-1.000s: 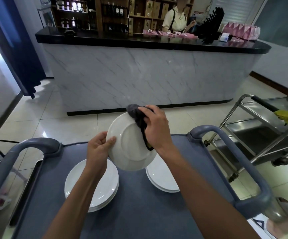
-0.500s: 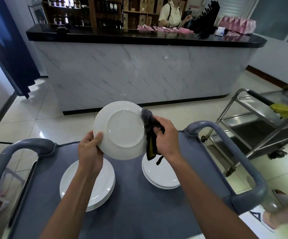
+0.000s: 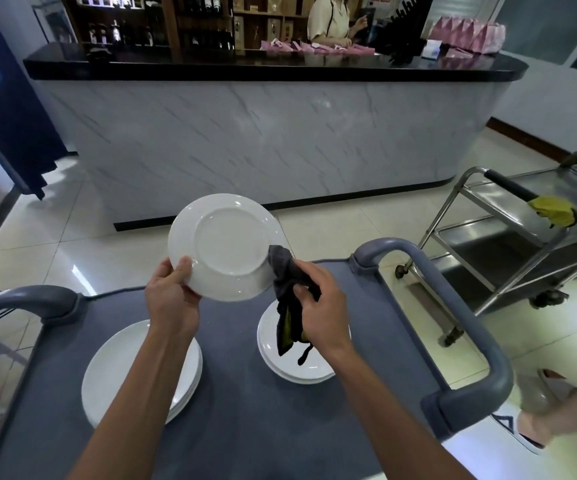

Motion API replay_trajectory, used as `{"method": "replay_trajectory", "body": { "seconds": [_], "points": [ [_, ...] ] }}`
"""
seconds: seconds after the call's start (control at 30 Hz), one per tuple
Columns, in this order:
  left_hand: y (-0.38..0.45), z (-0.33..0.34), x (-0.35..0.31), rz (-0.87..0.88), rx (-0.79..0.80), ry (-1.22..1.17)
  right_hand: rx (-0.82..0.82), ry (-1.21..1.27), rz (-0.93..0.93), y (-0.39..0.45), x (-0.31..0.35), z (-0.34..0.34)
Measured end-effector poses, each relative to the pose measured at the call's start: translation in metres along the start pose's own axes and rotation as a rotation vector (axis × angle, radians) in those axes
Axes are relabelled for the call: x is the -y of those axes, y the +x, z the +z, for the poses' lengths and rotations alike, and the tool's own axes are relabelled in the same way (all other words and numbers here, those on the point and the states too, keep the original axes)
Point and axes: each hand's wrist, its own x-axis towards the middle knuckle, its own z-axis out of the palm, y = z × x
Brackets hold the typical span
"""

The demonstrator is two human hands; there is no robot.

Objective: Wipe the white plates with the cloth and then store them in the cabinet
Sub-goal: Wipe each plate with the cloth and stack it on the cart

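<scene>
My left hand point(image 3: 171, 296) grips the lower left rim of a white plate point(image 3: 226, 245), held tilted with its underside facing me above the cart. My right hand point(image 3: 318, 306) grips a dark grey cloth point(image 3: 285, 271) with a yellow underside, and the cloth touches the plate's lower right rim. Two stacks of white plates rest on the grey cart top point(image 3: 238, 410): the left stack point(image 3: 107, 375) under my left forearm and the right stack point(image 3: 314, 370) under my right hand.
The cart's grey handles rise at left point(image 3: 20, 301) and right point(image 3: 467, 313). A steel trolley point(image 3: 522, 244) with a yellow cloth point(image 3: 553, 209) stands to the right. A marble counter point(image 3: 263, 140) lies ahead, with a person point(image 3: 328, 19) behind it. Someone's foot point(image 3: 536, 420) shows at lower right.
The cloth slid from the plate's top right down to its lower right rim. The plate rose and tilted up, with my left hand staying on its rim.
</scene>
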Motion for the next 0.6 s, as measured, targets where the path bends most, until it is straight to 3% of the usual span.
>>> {"method": "replay_trajectory", "body": {
  "seconds": [0.27,0.6],
  "points": [
    [-0.005,0.029,0.038,0.276,0.045,0.464,-0.010,-0.124,-0.044,0.019,-0.026,-0.059],
    [-0.027,0.055,0.094,0.775,0.292,1.243,-0.010,-0.165,-0.053,0.037,-0.050,-0.108]
  ]
}}
